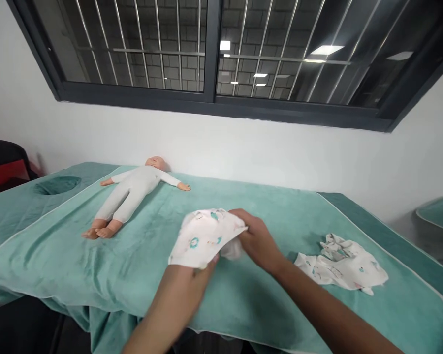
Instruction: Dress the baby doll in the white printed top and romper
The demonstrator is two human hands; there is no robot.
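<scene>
Both my hands hold a small white printed baby garment above the green towel. My left hand grips its near lower edge, mostly hidden under the cloth. My right hand pinches its right side with fingers closed. A baby doll in a white bodysuit lies on its back at the far left of the towel, head toward the wall. A second white printed garment lies crumpled on the towel to the right of my right arm.
The towel covers a massage bed with a face hole at the far left. A white wall and a barred dark window stand behind. Another green-covered bed corner shows at the right edge. A red and black chair sits far left.
</scene>
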